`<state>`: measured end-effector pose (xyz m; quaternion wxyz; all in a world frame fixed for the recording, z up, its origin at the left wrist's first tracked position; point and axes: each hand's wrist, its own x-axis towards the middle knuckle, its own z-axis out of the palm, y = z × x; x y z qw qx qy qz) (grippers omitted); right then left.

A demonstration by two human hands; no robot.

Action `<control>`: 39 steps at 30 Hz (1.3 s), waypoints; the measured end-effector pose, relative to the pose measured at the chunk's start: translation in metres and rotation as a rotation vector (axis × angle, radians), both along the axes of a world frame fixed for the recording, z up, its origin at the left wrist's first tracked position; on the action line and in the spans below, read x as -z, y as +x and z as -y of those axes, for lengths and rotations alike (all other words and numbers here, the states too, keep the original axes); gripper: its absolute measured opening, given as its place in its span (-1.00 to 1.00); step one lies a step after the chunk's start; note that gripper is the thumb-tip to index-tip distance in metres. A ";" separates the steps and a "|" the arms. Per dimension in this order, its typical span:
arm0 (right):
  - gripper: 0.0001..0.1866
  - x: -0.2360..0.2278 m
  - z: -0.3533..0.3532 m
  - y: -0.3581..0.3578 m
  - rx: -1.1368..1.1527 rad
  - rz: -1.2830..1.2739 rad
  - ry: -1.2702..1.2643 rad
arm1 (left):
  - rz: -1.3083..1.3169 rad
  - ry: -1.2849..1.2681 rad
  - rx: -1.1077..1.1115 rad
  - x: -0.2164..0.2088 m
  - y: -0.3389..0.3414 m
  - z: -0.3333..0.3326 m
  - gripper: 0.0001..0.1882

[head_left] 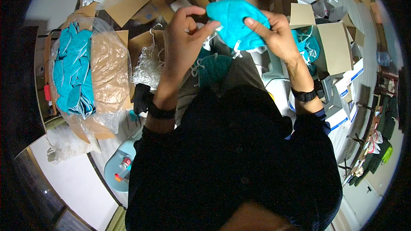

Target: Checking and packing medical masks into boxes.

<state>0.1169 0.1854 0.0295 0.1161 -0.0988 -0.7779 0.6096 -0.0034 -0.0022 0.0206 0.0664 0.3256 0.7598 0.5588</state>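
While the right hand (pixel 278 34) pinches the teal mask (pixel 235 17) between 12 and 1 o'clock, the left hand (pixel 184 30), half-curled, thumb and forefinger parted, sits at its 9 o'clock edge; can't tell if gripping anything. Mask looks light, soft, creasable: best held by rim. Farther, 10 o'clock: bagged masks (pixel 75 68).

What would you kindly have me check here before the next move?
1. Right hand grips the teal mask: ok, thumb on top.
2. Left hand firmly holds a strap: cannot tell; thumb and forefinger are at the mask's left edge.
3. White straps near the left forearm: ok, hanging in a bunch.
4. Teal stack at left: ok, plenty there.
5. Right-hand carton open: ok, flaps spread.
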 end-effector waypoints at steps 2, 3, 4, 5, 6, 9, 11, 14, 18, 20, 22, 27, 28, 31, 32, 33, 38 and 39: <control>-0.70 -0.005 -0.005 -0.002 0.025 0.011 -0.023 | 0.112 0.049 0.014 0.007 0.009 0.000 -0.78; -0.70 -0.009 -0.004 -0.002 0.007 0.013 -0.067 | 0.130 0.010 0.033 0.013 0.012 0.001 -0.78; -0.70 -0.010 -0.004 -0.003 -0.010 0.016 -0.112 | 0.132 0.012 0.029 0.018 0.013 0.000 -0.78; -0.72 -0.009 -0.004 -0.005 -0.014 0.006 -0.115 | 0.159 0.010 0.035 0.023 0.014 -0.001 -0.79; -0.72 -0.008 -0.006 -0.006 -0.015 0.006 -0.114 | 0.186 0.006 0.045 0.023 0.014 -0.001 -0.79; -0.72 -0.008 -0.011 -0.008 0.007 0.049 -0.009 | 0.271 0.056 0.167 0.022 0.010 0.000 -0.82; -0.72 -0.010 -0.008 -0.012 0.069 0.053 -0.204 | 0.282 0.085 0.201 0.026 0.013 -0.004 -0.82; -0.73 -0.007 -0.010 -0.014 0.084 0.086 -0.313 | 0.287 0.046 0.255 0.021 0.017 -0.007 -0.83; -0.74 -0.008 -0.010 -0.019 0.119 0.070 -0.375 | 0.324 0.049 0.289 0.022 0.023 -0.012 -0.79; -0.74 -0.005 -0.011 -0.020 0.117 0.066 -0.372 | 0.332 0.100 0.307 0.029 0.026 -0.017 -0.82; -0.74 -0.002 -0.011 -0.022 0.120 0.083 -0.381 | 0.532 0.290 0.241 0.042 0.028 -0.022 -0.84; -0.72 0.015 -0.021 -0.020 0.122 0.144 -0.340 | 0.647 0.207 0.221 0.026 0.027 -0.008 -0.87; -0.72 0.017 -0.023 -0.019 0.129 0.166 -0.294 | 0.693 0.125 0.238 0.021 0.023 -0.002 -0.87; -0.72 0.021 -0.034 -0.017 0.142 0.172 -0.174 | 0.180 0.371 0.203 0.048 0.017 0.020 -0.82; -0.73 0.024 -0.041 -0.017 0.149 0.157 -0.102 | 0.209 0.604 0.305 0.055 0.009 0.039 -0.78; -0.72 0.038 -0.056 -0.013 0.152 0.172 -0.112 | 0.248 0.826 0.449 0.049 0.001 0.051 -0.74; -0.70 0.049 -0.037 -0.014 0.059 0.270 -0.175 | 1.150 0.709 0.579 0.041 -0.016 0.067 -0.67; -0.70 0.058 -0.035 -0.017 0.047 0.270 -0.106 | 0.984 0.715 0.707 0.034 -0.012 0.050 -0.60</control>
